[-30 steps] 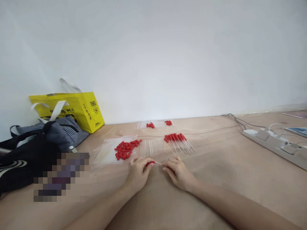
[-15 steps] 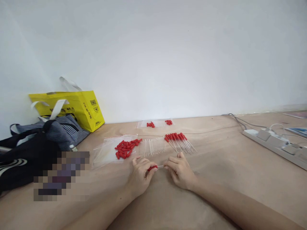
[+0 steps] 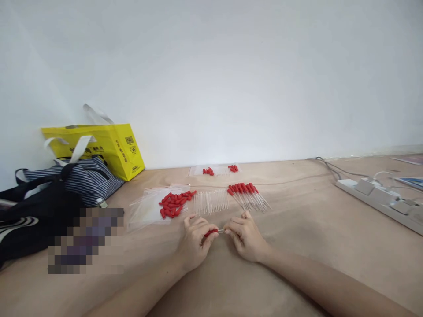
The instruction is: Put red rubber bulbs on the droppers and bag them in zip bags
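Note:
A red rubber dropper bulb [image 3: 212, 232] is pinched between the thumb and fingers of my left hand [image 3: 194, 243]. My right hand [image 3: 248, 240] grips a thin clear dropper tube [image 3: 221, 231], its end meeting the bulb's mouth. Only a short length of tube shows between my hands; the rest is hidden by my right fingers. Just beyond my left hand lies a pile of loose red bulbs [image 3: 173, 204], partly on a clear plastic bag [image 3: 145, 215]. Bare clear tubes [image 3: 210, 202] lie side by side in the middle. To their right, droppers with red bulbs fitted [image 3: 247, 193] fan out.
Against the wall, another clear bag [image 3: 196, 171] lies with small groups of red bulbs [image 3: 208, 171]. A yellow bag [image 3: 127, 154], a striped bag [image 3: 95, 182] and a black bag [image 3: 42, 215] crowd the left. A white power strip [image 3: 373, 200] with plugs and cables sits at right.
The gap between my hands has narrowed slightly, and less of the tube shows between them. Both hands keep their grips. The view has shifted a little.

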The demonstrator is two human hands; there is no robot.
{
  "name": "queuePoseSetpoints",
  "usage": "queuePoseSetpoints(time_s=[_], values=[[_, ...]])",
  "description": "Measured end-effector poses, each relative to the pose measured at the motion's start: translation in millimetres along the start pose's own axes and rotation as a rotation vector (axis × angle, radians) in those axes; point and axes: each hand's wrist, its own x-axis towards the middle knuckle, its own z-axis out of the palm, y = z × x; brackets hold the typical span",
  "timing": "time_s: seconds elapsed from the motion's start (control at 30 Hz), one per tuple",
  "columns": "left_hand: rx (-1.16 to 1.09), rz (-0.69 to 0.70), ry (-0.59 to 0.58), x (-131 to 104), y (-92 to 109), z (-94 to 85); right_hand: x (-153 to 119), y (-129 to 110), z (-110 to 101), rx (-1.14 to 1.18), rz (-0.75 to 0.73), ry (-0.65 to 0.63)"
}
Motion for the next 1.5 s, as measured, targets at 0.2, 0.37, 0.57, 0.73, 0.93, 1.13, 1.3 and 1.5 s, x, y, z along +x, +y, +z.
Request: queuePoseSetpoints(time_s=[0.2, 0.37, 0.57, 0.73, 0.93, 1.13, 1.3, 1.5], values=[[0.003, 0.001, -0.013, 2, 1, -2.2, 1, 2, -1, 0.033, 0.03, -0.061], [0.059, 0.003, -0.029, 4, -2, -6.5, 7, 2, -10, -0.051, -0.001, -0.138], [0.139, -0.028, 0.083, 6, -12, -4.0, 12, 6, -14, -0.269, 0.052, -0.135], [0.227, -0.268, 0.225, 8, -26, -3.9, 30, 33, -10, -0.336, 0.446, 0.065], [0.231, -0.372, 0.198, 9, -33, -5.6, 63, 53, 4, -0.501, 0.678, 0.073], [0.222, -0.37, 0.169, 9, -32, -4.9, 69, 56, 11, -0.524, 0.705, 0.052], [0.258, -0.362, 0.179, 9, -34, -4.6, 67, 50, 7, -0.52, 0.681, 0.03], [0.453, -0.439, 0.196, 27, -54, -19.0, 72, 39, 9, -0.496, 0.658, -0.028]])
